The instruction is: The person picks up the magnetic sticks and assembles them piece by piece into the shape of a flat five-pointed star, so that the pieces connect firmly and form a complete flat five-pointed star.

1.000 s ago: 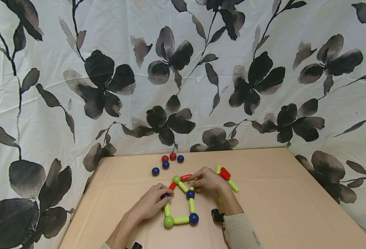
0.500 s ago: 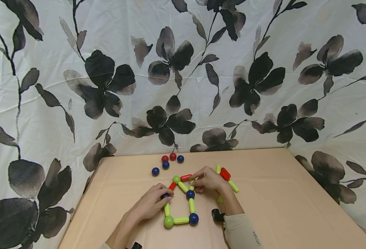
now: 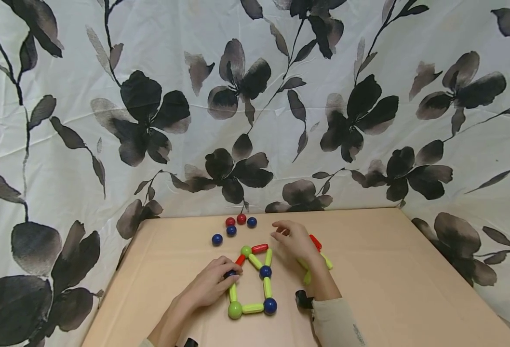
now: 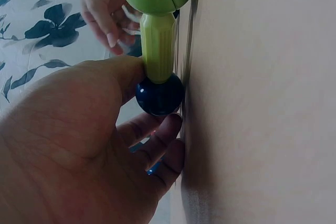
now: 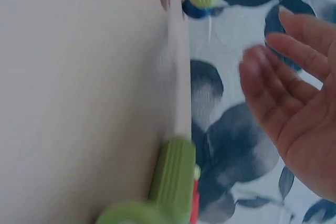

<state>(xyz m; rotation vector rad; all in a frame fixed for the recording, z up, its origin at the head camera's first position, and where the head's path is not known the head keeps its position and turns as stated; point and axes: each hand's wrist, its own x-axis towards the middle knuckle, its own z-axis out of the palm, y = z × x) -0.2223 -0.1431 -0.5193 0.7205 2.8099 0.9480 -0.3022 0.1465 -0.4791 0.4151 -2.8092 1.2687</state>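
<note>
Red rod (image 3: 260,248) lies approx. L–R on surface (image 3: 368,279); its R end is by green rod's (image 3: 268,257) far tip, contact unclear. L hand (image 3: 214,280) grips blue ball (image 4: 160,95), near-left of rod. R hand (image 3: 296,240) empty, fingers loose, right of rod, i.e. nearer that end.

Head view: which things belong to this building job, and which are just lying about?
In the job:
Left hand, gripping a blue corner ball
Joined frame of rods and balls
Right hand, holding nothing

Lying about, perhaps as spares:
Two loose red balls
Three loose blue balls
Loose red and yellow-green rods, partly hidden
</note>
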